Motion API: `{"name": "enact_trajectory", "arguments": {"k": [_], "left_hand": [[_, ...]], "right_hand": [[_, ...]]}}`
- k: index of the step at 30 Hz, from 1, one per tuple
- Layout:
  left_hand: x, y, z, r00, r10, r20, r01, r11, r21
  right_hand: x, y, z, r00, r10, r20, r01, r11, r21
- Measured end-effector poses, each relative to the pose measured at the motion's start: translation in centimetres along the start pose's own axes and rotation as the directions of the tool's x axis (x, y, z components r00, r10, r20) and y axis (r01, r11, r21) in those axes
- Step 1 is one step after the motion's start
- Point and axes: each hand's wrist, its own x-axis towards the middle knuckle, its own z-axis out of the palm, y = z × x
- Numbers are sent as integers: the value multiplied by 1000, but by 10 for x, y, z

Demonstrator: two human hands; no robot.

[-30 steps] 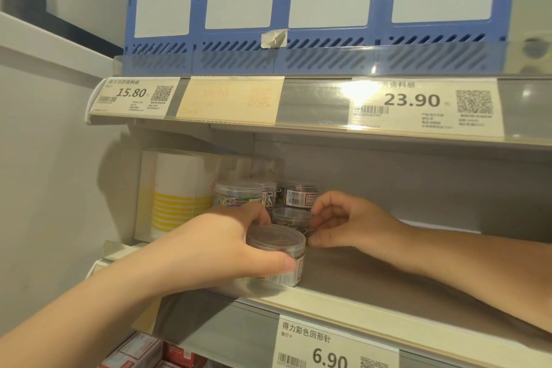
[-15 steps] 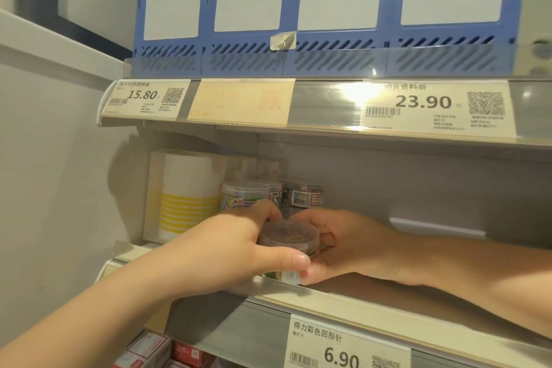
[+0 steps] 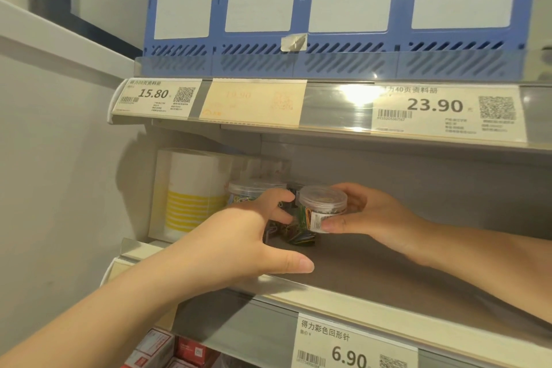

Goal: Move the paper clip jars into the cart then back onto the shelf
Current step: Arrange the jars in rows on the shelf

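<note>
Right hand (image 3: 373,215): clasps top jar (image 3: 324,203) from three o'clock.
Left hand (image 3: 236,239): thumb splayed, fingers at lower jar (image 3: 298,236), grip hidden.
Risk: knuckles crowding, stack may topple.

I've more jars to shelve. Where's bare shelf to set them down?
Bare shelf stretches from the front lip to the right hand holding a jar, and on rightward. Left rear is crowded: white-and-yellow box, other jars, left hand.
</note>
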Motion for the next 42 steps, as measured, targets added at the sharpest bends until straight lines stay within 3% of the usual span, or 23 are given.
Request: {"name": "enact_trajectory", "arguments": {"k": [7, 14, 23, 30, 42], "left_hand": [[0, 1, 0, 1000, 8, 2, -8, 1000, 10], [0, 2, 1, 999, -13, -38, 13, 1000, 14], [1, -1, 3, 994, -70, -86, 70, 998, 2], [2, 0, 3, 995, -65, -72, 65, 998, -11], [1, -2, 3, 997, -44, -71, 42, 999, -27]], "right_hand": [[8, 3, 0, 999, 17, -50, -16, 1000, 10], [28, 7, 4, 994, 68, -84, -77, 991, -109], [33, 10, 19, 980, -3, -197, -36, 980, -195], [33, 11, 18, 980, -41, -195, -14, 962, -271], [32, 21, 18, 976, -14, -216, -22, 986, -167]]}}
